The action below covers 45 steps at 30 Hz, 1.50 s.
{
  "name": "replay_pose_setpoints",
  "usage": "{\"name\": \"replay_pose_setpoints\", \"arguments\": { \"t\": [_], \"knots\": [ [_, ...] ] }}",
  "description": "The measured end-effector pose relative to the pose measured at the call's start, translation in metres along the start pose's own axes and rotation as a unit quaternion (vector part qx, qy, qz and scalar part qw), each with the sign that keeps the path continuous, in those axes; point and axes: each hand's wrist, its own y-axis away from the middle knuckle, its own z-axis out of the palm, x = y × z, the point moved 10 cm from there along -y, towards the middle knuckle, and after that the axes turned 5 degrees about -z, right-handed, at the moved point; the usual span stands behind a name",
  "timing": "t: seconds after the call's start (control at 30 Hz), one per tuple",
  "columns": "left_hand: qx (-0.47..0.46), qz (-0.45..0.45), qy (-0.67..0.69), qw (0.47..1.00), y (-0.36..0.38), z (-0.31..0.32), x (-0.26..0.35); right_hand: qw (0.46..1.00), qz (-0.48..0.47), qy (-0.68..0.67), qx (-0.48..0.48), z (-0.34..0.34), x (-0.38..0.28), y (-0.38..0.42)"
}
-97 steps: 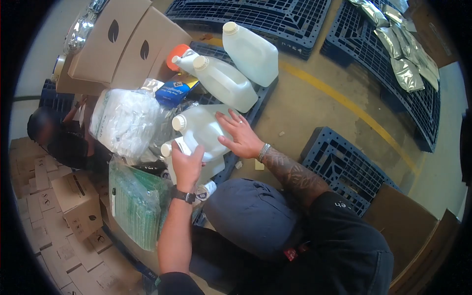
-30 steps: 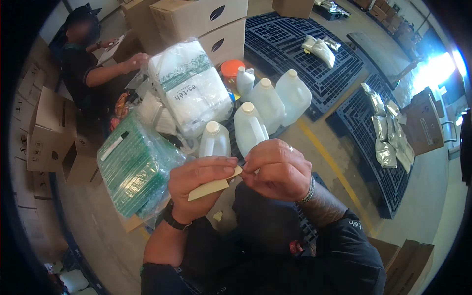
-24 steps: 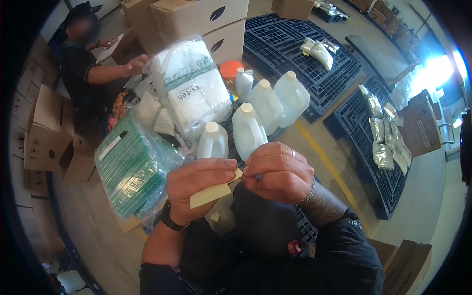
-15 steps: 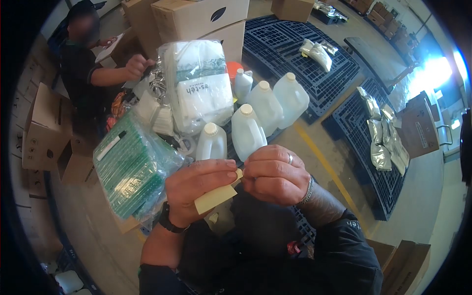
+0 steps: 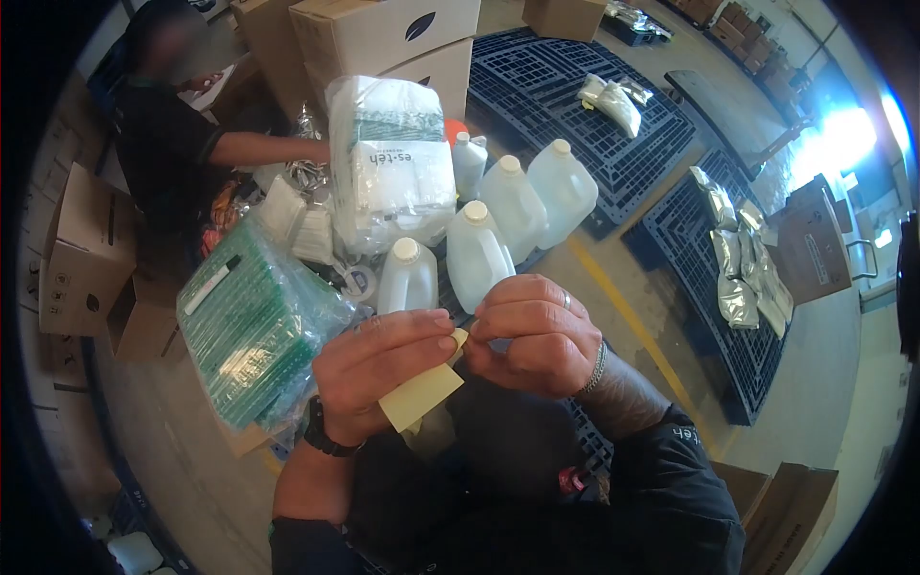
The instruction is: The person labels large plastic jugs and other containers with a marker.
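My left hand [image 5: 388,364], with a black watch at the wrist, is closed on a yellow paper slip [image 5: 422,396]. The slip hangs below the fingers, and a narrow piece of it sticks up near the fingertips. My right hand [image 5: 537,335] pinches close to that upper end, its thumb and fingertips pressed together. Whether it grips the paper's edge is hidden by the fingers. Just beyond my hands stand several translucent jugs with cream caps, the nearest being a small jug [image 5: 407,278] and a larger jug [image 5: 477,254].
Left of the jugs lie a plastic-wrapped green stack [image 5: 249,316] and a bagged white bundle [image 5: 395,182]. A co-worker [image 5: 172,125] stands at the far left beside cartons [image 5: 388,38]. Dark pallets [image 5: 585,105] on the right bear silvery pouches [image 5: 738,287].
The co-worker's arm has reached down and forward behind the white bundle. My hands stay together at the paper, which has tilted slightly; the view has shifted a little.
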Motion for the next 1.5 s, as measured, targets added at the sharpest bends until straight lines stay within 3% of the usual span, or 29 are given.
{"name": "replay_pose_setpoints", "arguments": {
  "t": [0.97,1.07,1.23,1.5],
  "knots": [
    [0.009,0.010,-0.010,1.000,0.002,0.002,0.008,0.999,-0.042,0.023,-0.003,-0.002,-0.011,-0.003],
    [0.024,0.002,-0.002,1.000,0.002,0.005,0.008,0.999,-0.041,0.029,-0.005,-0.002,-0.011,-0.003],
    [0.086,-0.132,0.100,0.982,0.011,0.009,-0.017,0.998,-0.026,0.050,0.020,-0.004,-0.010,-0.002],
    [0.093,-0.115,0.084,0.985,0.010,0.009,-0.014,0.997,0.013,0.059,0.044,-0.008,-0.003,-0.003]
  ]
}}
